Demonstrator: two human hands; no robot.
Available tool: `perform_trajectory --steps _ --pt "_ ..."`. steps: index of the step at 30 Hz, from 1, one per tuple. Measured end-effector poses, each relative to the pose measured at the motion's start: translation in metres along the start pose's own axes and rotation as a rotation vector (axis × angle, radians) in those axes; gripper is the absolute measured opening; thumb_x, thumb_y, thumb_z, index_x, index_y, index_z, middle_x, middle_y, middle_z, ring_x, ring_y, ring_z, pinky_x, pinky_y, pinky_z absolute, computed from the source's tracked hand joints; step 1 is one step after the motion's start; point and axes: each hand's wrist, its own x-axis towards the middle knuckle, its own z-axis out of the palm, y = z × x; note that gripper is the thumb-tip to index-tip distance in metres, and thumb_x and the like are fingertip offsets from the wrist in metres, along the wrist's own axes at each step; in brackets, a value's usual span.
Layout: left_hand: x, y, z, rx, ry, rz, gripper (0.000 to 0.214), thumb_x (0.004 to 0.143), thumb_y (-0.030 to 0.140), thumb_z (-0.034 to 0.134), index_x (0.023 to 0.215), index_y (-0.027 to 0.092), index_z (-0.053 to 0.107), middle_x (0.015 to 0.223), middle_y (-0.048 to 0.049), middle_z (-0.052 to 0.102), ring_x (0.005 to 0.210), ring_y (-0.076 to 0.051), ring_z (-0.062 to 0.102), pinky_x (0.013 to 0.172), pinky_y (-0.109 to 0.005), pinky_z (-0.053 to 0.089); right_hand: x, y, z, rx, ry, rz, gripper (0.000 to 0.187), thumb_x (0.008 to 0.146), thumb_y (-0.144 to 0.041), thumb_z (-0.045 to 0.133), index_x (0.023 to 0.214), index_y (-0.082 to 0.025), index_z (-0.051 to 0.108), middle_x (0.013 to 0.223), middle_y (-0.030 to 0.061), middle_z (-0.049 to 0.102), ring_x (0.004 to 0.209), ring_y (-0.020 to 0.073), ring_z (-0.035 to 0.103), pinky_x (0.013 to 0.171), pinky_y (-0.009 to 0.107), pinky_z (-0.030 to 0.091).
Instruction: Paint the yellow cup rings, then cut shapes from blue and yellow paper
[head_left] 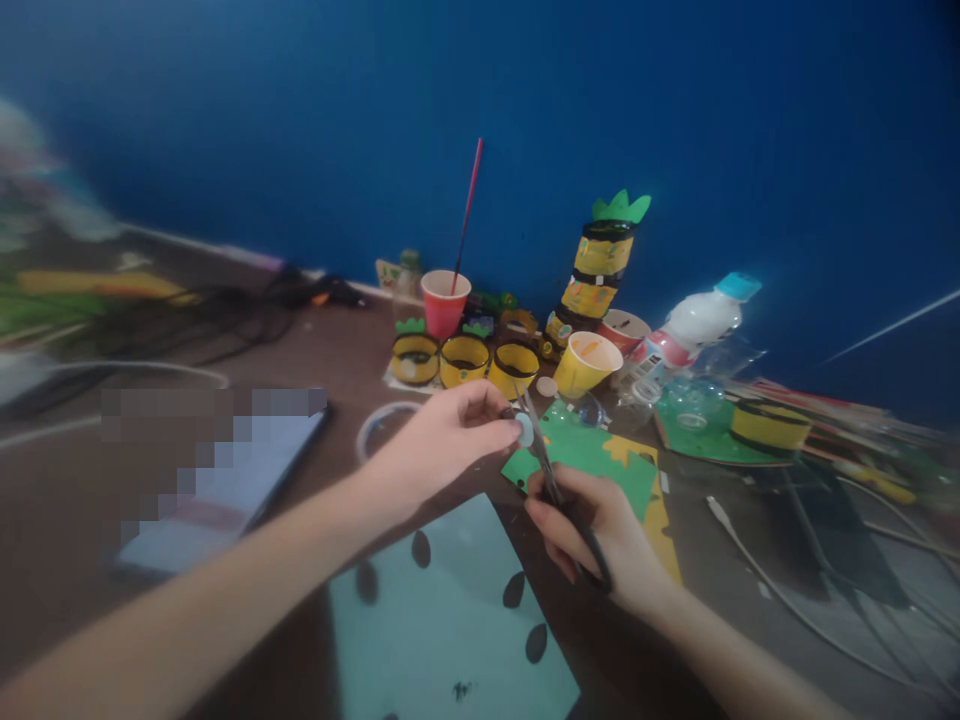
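Pinching a small pale blue piece (526, 430) between thumb and fingers, your left hand (442, 440) held it at the fingertips — right beside the blades of the scissors (547, 470). Your right hand (611, 525) gripped those scissors by the black handles, blades pointing away from you. Nearer you lay a pale blue sheet (442, 640) bearing dark teardrop shapes (421, 548).

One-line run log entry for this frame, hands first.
left hand: pinching pale-blue piece | right hand: holding scissors | nearby: light-blue sheet
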Motion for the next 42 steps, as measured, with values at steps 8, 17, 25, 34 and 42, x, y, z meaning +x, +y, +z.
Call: perform_trajectory --steps 8,17,25,34,42 --pt "0.0011 -0.0040 -0.0009 -0.028 -0.020 0.024 0.009 0.074 0.026 0.057 0.076 0.020 0.051 0.075 0.0024 0.060 0.070 -0.011 0.055 0.059 -0.023 0.036 0.0001 0.0000 -0.0005 -0.020 0.009 0.004 0.028 0.083 -0.043 0.055 0.074 -0.017 0.048 0.045 -0.0086 0.038 0.032 0.0045 0.036 0.033 0.016 0.027" --pt "0.0012 -0.0067 -0.0032 0.014 -0.030 0.058 0.010 0.075 0.029 0.057 0.075 0.020 0.051 0.074 0.0021 0.060 0.072 -0.013 0.056 0.066 -0.025 0.040 -0.0015 -0.0020 0.0012 -0.025 0.007 0.015 0.028 0.083 -0.043 0.054 0.074 -0.017 0.048 0.040 -0.0092 0.037 0.031 0.0043 0.034 0.032 0.015 0.024" --pt "0.0010 -0.0053 -0.0025 0.025 -0.029 0.042 0.010 0.076 0.028 0.056 0.077 0.021 0.050 0.073 0.0028 0.058 0.069 -0.012 0.053 0.058 -0.024 0.034 -0.0017 0.0005 -0.0010 -0.011 -0.024 -0.002 0.026 0.083 -0.041 0.055 0.074 -0.017 0.049 0.041 -0.0086 0.039 0.032 0.0046 0.036 0.033 0.015 0.026" --pt "0.0023 -0.0096 -0.0036 -0.001 -0.048 0.071 0.011 0.076 0.029 0.058 0.077 0.021 0.050 0.074 0.0032 0.057 0.073 -0.013 0.054 0.069 -0.027 0.039 -0.0017 -0.0004 -0.0004 -0.017 -0.018 -0.019 0.024 0.083 -0.039 0.053 0.074 -0.017 0.049 0.041 -0.0087 0.039 0.031 0.0046 0.036 0.032 0.015 0.026" --pt "0.0022 -0.0097 -0.0025 0.005 -0.046 0.073 0.013 0.076 0.029 0.058 0.076 0.020 0.049 0.075 0.0026 0.057 0.074 -0.013 0.055 0.071 -0.029 0.040 -0.0007 -0.0011 -0.0008 -0.021 -0.015 -0.013 0.023 0.083 -0.038 0.054 0.074 -0.017 0.048 0.040 -0.0087 0.039 0.030 0.0045 0.036 0.032 0.015 0.026"
